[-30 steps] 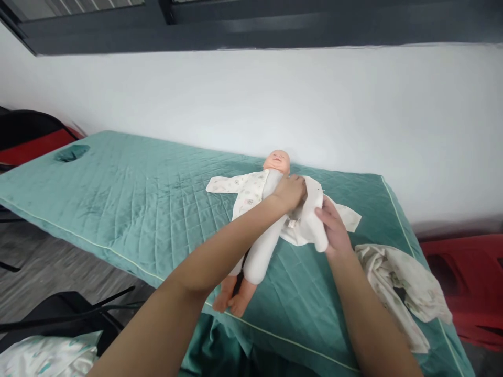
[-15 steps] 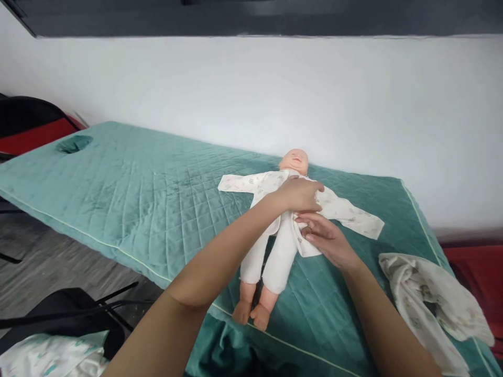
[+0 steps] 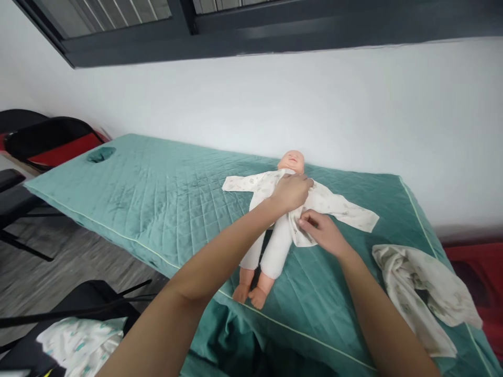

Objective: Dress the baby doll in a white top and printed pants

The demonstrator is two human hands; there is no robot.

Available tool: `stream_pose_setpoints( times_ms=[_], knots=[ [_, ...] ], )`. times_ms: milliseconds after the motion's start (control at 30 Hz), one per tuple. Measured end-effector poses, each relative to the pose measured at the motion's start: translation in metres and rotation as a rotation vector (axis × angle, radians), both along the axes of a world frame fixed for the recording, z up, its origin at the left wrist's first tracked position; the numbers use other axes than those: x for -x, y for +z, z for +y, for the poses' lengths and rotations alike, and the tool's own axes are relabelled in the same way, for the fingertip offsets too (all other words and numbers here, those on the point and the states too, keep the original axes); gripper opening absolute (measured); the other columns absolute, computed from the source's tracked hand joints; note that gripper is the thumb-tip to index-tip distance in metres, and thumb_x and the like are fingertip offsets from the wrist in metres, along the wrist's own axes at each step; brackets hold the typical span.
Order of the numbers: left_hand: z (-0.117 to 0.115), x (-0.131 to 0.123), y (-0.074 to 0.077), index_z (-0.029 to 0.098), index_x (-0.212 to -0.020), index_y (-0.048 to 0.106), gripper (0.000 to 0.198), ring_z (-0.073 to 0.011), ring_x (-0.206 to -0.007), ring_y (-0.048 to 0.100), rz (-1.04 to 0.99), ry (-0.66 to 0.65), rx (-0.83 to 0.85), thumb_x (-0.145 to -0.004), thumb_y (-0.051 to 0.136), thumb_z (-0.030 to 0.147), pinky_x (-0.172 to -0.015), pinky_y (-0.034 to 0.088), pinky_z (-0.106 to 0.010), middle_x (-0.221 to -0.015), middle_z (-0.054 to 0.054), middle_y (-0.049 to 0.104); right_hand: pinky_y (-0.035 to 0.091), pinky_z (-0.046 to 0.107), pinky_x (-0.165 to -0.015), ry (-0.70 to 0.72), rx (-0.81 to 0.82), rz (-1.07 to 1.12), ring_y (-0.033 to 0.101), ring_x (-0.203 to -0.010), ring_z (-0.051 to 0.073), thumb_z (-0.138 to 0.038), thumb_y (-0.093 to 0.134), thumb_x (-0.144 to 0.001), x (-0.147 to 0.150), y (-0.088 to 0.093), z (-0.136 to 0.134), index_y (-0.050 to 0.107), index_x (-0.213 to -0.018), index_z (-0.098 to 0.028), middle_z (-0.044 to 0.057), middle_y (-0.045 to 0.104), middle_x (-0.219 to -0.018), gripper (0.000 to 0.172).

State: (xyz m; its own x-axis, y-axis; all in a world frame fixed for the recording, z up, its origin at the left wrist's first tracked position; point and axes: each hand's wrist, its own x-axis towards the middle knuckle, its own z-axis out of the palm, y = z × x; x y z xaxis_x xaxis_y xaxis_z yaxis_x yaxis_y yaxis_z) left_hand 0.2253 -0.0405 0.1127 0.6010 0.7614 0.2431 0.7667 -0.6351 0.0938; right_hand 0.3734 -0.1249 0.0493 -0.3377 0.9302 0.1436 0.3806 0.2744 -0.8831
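doll (image 3: 276, 249), head toward one o'clock, lies face-up for reach; right hand (image 3: 320, 229) pinches shirt (image 3: 322, 200), left hand (image 3: 293, 191) i can't tell.

Lit softly at moderate brightness, palest across the wall (image 3: 353, 104), shadowed on the floor (image 3: 106, 262) below the bed (image 3: 176, 183), with wide-angle stretching toward the edges and slight blur on the patterned shirt (image 3: 324, 199).

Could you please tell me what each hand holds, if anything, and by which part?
The right hand seems to pinch the white top by its lower front; whether the left hand grips it is unclear.
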Motion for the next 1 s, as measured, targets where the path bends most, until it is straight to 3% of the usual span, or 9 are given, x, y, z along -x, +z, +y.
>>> stream_pose_setpoints(
  times_ms=[200,267,367,467,533,633,733,867,1000],
  knots=[
    [0.015,0.008,0.011,0.024,-0.119,0.064,0.031,-0.0221,-0.108,0.068,-0.333,0.265,0.118,-0.095,0.046,0.017,-0.085,0.051,-0.033,-0.118,-0.005,0.074,0.036,0.027,-0.057,0.078,-0.046,-0.239,0.050,-0.063,0.014,-0.051,0.079,-0.075,0.000,0.004,-0.008,0.055,-0.087,-0.024,-0.005,0.058,-0.074,0.039],
    [0.022,0.009,0.010,0.025,-0.119,0.063,0.031,-0.0229,-0.104,0.068,-0.379,0.316,0.165,-0.093,0.048,0.018,-0.084,0.052,-0.033,-0.114,-0.005,0.074,0.035,0.028,-0.059,0.090,-0.115,-0.306,0.050,-0.064,0.014,-0.046,0.077,-0.079,0.002,0.007,-0.011,0.053,-0.087,-0.024,-0.004,0.058,-0.075,0.033],
    [0.032,0.010,0.006,0.025,-0.117,0.063,0.030,-0.0232,-0.103,0.068,-0.425,0.336,0.181,-0.092,0.049,0.018,-0.084,0.052,-0.034,-0.112,-0.004,0.075,0.039,0.030,-0.065,0.077,-0.288,-0.253,0.051,-0.070,0.015,-0.027,0.061,-0.090,0.008,0.011,-0.017,0.050,-0.083,-0.024,-0.001,0.056,-0.080,0.014],
    [0.043,0.011,0.004,0.025,-0.114,0.064,0.028,-0.0220,-0.098,0.068,-0.470,0.325,0.177,-0.091,0.049,0.017,-0.083,0.051,-0.033,-0.107,-0.003,0.075,0.043,0.033,-0.070,-0.002,-0.473,-0.069,0.055,-0.076,0.017,-0.018,0.052,-0.094,0.019,0.012,-0.024,0.051,-0.086,-0.024,0.001,0.056,-0.082,0.010],
    [0.051,0.014,0.004,0.025,-0.110,0.065,0.028,-0.0214,-0.098,0.068,-0.492,0.318,0.159,-0.091,0.047,0.015,-0.083,0.051,-0.033,-0.105,-0.003,0.075,0.047,0.035,-0.076,0.018,-0.552,0.005,0.059,-0.083,0.019,-0.018,0.053,-0.095,0.027,0.011,-0.029,0.054,-0.092,-0.025,0.003,0.061,-0.086,0.008],
    [0.065,0.024,0.000,0.025,-0.107,0.065,0.028,-0.0208,-0.101,0.066,-0.531,0.351,0.127,-0.093,0.044,0.014,-0.085,0.050,-0.033,-0.108,-0.004,0.073,0.050,0.042,-0.087,0.059,-0.598,-0.041,0.062,-0.097,0.023,-0.019,0.057,-0.096,0.031,0.006,-0.028,0.058,-0.105,-0.028,0.006,0.066,-0.102,0.013],
    [0.070,0.037,-0.010,0.022,-0.107,0.064,0.025,-0.0194,-0.102,0.065,-0.573,0.374,0.096,-0.092,0.046,0.015,-0.090,0.050,-0.032,-0.113,-0.006,0.070,0.049,0.048,-0.098,-0.068,-0.584,-0.071,0.059,-0.115,0.027,-0.025,0.063,-0.094,0.023,-0.001,-0.019,0.057,-0.120,-0.029,0.009,0.064,-0.119,0.027],
    [0.054,0.062,-0.032,0.020,-0.105,0.065,0.020,-0.0178,-0.103,0.064,-0.686,0.328,0.072,-0.093,0.048,0.019,-0.096,0.049,-0.031,-0.112,-0.006,0.069,0.037,0.057,-0.116,-0.104,-0.525,-0.172,0.043,-0.141,0.031,-0.036,0.069,-0.092,0.015,-0.008,-0.007,0.046,-0.141,-0.030,0.012,0.048,-0.150,0.055],
    [0.012,0.094,-0.063,0.021,-0.103,0.065,0.020,-0.0173,-0.106,0.064,-0.837,0.380,0.106,-0.096,0.046,0.024,-0.096,0.049,-0.030,-0.109,-0.005,0.070,0.033,0.059,-0.120,-0.052,-0.532,-0.279,0.035,-0.149,0.032,-0.037,0.066,-0.093,0.021,-0.011,-0.008,0.038,-0.151,-0.032,0.011,0.038,-0.160,0.065]
  ],
)
